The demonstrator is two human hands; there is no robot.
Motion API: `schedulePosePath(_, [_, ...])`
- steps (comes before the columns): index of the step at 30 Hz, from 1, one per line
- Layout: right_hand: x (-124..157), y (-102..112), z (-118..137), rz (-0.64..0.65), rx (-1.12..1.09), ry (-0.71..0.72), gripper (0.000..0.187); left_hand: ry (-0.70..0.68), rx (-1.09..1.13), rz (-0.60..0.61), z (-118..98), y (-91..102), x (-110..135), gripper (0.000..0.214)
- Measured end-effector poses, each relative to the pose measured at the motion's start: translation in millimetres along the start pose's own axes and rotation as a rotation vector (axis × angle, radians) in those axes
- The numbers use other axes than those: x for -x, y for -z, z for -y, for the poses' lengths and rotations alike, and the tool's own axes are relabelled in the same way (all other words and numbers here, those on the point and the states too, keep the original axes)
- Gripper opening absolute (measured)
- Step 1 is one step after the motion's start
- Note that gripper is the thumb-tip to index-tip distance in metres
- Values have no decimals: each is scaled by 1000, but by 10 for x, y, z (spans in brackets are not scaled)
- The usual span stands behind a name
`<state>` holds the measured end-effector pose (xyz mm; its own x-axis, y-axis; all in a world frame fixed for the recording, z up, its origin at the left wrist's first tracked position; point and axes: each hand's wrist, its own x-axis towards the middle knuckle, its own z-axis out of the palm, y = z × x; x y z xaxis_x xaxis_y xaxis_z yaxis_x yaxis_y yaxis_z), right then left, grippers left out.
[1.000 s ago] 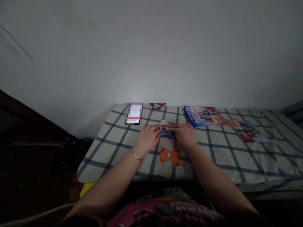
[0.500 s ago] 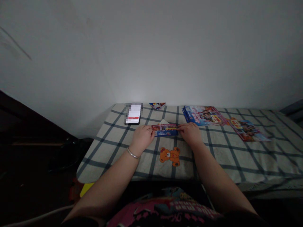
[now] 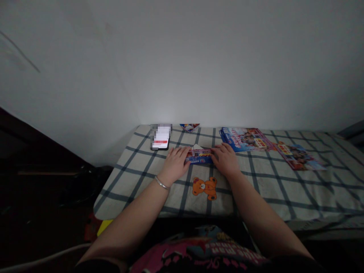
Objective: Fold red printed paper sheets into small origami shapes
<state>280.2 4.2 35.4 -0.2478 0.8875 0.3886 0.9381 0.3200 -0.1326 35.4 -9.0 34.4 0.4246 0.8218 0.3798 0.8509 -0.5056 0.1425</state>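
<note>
A folded colourful paper [image 3: 200,156], mostly blue with red print, lies flat on the checked cloth [image 3: 264,185]. My left hand [image 3: 175,163] rests on its left end with fingers stretched out flat. My right hand [image 3: 225,159] lies on its right end, fingers also extended and pressing down. A small white corner of paper sticks up behind the fold. A silver bangle sits on my left wrist.
A lit phone [image 3: 160,138] lies at the back left. A small folded paper piece [image 3: 189,127] sits by the wall. A stack of colourful leaflets [image 3: 243,138] and one more leaflet [image 3: 300,156] lie to the right. An orange bear print [image 3: 205,187] marks the cloth.
Both hands have gone from curled at the paper's ends to lying flat on it. The paper sits slightly lower and flatter than before.
</note>
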Motion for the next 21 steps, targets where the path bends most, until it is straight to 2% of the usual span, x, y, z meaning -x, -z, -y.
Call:
schedulePosePath(6, [14, -80, 102, 59, -52, 67, 42, -34, 22, 42, 15, 3, -3, 47])
schedulePosePath(21, [-1, -75, 130, 1, -171, 211, 21, -17, 93, 15, 27, -68, -36, 49])
